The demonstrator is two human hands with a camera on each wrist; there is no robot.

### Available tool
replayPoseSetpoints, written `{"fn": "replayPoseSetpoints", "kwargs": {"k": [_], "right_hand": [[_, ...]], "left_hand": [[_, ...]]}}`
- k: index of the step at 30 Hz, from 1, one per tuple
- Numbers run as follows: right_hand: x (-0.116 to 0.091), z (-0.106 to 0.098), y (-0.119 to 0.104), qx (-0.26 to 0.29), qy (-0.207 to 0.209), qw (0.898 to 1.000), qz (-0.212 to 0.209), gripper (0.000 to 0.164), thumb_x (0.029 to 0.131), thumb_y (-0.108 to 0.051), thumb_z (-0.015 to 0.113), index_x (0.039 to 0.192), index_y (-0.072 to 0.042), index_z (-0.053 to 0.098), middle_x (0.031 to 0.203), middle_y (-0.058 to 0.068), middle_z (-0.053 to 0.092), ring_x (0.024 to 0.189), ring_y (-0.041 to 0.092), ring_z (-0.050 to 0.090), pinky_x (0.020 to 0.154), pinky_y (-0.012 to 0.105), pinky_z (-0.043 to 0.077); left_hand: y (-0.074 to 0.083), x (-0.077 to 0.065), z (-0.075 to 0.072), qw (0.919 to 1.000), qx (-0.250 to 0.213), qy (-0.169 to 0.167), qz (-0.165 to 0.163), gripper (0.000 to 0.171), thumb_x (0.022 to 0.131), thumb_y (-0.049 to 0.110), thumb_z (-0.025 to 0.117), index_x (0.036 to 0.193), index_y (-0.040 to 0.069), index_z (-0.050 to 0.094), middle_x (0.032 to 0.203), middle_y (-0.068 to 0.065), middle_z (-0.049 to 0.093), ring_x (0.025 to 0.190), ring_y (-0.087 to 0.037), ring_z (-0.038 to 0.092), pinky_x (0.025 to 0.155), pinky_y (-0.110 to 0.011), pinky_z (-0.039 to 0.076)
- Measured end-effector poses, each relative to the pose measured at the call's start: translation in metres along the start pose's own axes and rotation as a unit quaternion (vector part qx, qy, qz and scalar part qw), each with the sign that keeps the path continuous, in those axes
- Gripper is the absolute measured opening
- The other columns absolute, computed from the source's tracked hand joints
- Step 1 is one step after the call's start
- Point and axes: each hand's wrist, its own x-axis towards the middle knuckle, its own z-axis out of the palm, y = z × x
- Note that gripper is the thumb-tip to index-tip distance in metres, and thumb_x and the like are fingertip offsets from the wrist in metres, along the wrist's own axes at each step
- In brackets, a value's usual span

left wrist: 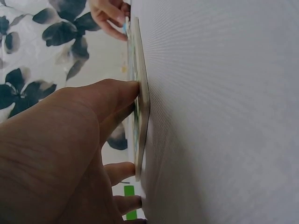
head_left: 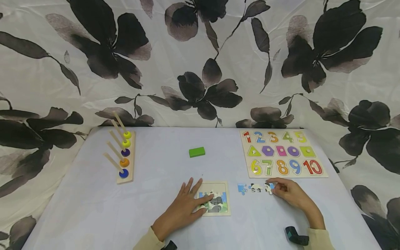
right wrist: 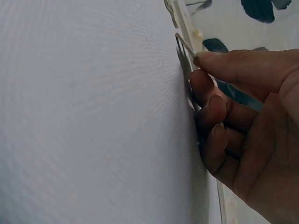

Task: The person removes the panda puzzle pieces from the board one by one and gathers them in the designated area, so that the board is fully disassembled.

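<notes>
A small jigsaw puzzle tray (head_left: 229,198) with a partly filled panda picture lies on the table. My left hand (head_left: 184,207) rests on its left side, fingers spread; in the left wrist view the thumb touches the edge of the tray (left wrist: 144,100). To the right of the tray, my right hand (head_left: 292,194) pinches a panda puzzle piece (head_left: 268,188) between thumb and forefinger. The right wrist view shows this puzzle piece (right wrist: 187,46) tilted, one edge raised, the other fingers curled below. Beside it lie another panda piece (head_left: 256,188) and a blue piece (head_left: 242,188).
A wooden number and shape board (head_left: 284,178) lies behind my right hand. A green block (head_left: 197,152) sits behind the tray. At the left stands a peg stacker (head_left: 130,163) with coloured beads and slanting sticks. A floral cloth (head_left: 200,52) hangs behind the white table (head_left: 162,166).
</notes>
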Motion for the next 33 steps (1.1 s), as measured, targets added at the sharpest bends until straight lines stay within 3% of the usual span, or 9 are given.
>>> {"fn": "replayPoseSetpoints", "kwargs": {"k": [15, 22, 28, 33], "right_hand": [[0.001, 0.002, -0.001, -0.006, 0.017, 1.000, 0.009, 0.028, 0.088, -0.011, 0.068, 0.115, -0.004, 0.066, 0.074, 0.001, 0.053, 0.062, 0.007, 0.046, 0.055, 0.022, 0.039], [0.003, 0.006, -0.006, -0.049, 0.077, 0.996, -0.005, 0.021, 0.093, -0.012, 0.060, 0.112, -0.005, 0.068, 0.067, -0.002, 0.051, 0.059, 0.008, 0.044, 0.054, 0.023, 0.037], [0.013, 0.017, -0.021, -0.035, 0.125, 0.991, -0.032, 0.017, 0.095, -0.009, 0.058, 0.107, -0.005, 0.068, 0.066, -0.001, 0.048, 0.057, 0.008, 0.042, 0.051, 0.022, 0.036], [0.024, 0.039, -0.047, 0.000, 0.108, 0.993, -0.053, 0.016, 0.094, -0.006, 0.058, 0.106, -0.006, 0.069, 0.071, 0.001, 0.055, 0.060, 0.009, 0.047, 0.052, 0.022, 0.040]], "left_hand": [[0.001, 0.000, -0.001, 1.0000, 0.003, 0.000, 0.002, 0.042, 0.096, 0.036, 0.055, 0.138, 0.035, 0.052, 0.158, -0.018, 0.016, 0.143, -0.046, 0.006, 0.110, -0.065, 0.013], [0.001, 0.001, -0.002, 0.9999, 0.000, 0.001, 0.012, 0.038, 0.098, 0.034, 0.051, 0.136, 0.037, 0.053, 0.157, -0.022, 0.015, 0.141, -0.050, 0.005, 0.109, -0.067, 0.013], [0.001, 0.001, -0.001, 0.9999, -0.002, 0.000, 0.013, 0.040, 0.096, 0.035, 0.055, 0.135, 0.038, 0.054, 0.156, -0.024, 0.015, 0.140, -0.053, 0.006, 0.108, -0.068, 0.014], [0.001, 0.001, 0.000, 0.9999, -0.006, -0.004, 0.012, 0.040, 0.095, 0.036, 0.057, 0.135, 0.038, 0.055, 0.156, -0.025, 0.015, 0.140, -0.053, 0.005, 0.108, -0.068, 0.013]]}}
